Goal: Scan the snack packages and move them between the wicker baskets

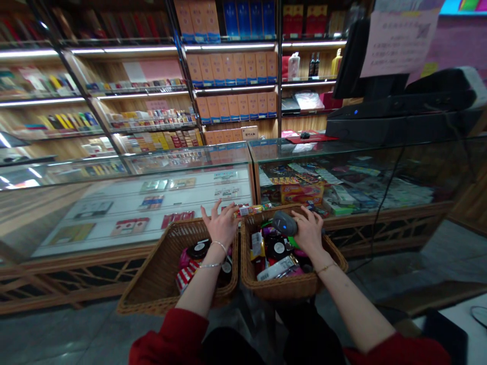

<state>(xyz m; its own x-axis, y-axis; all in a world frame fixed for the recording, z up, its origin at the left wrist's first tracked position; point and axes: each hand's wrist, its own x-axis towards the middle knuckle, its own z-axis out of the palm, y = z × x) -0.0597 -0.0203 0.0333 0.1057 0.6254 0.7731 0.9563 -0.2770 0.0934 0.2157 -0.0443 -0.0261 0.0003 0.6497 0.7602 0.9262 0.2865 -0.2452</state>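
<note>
In the head view, the red sleeves (pixel 169 334) lie nearest the camera, with bare forearms reaching out from them over two wicker baskets. The thumb-side fingers of the left hand (pixel 223 225) are closed on one end of a slim, colourful tube (pixel 254 209), while the other fingers are splayed apart; the tube juts out to the right of them, above the far rim of the right basket (pixel 289 290). It looks light and fairly stiff, probably smooth-wrapped and a little slippery, so a pinch near the end should be enough, though a hold nearer the middle would likely steady it better; a hard squeeze might crush it. A pale label shows on the part just beside the fingers. The fingers of the right hand (pixel 310 230) are wrapped round a dark scanner (pixel 284 223), its rounded head, with a small blue light, sticking out to their left. That seems rigid and moderately light, best gripped by the handle, which the palm hides. Below the right fingers, inside that basket, lie a black round pack (pixel 279 247) and a pale packet with a barcode (pixel 277 268). Below the left fingers, partly hidden by the forearm, a red-and-white striped packet (pixel 185 276) lies in the left basket (pixel 162 263). Beyond both sets of fingertips stands a glass display case (pixel 190 195).
</note>
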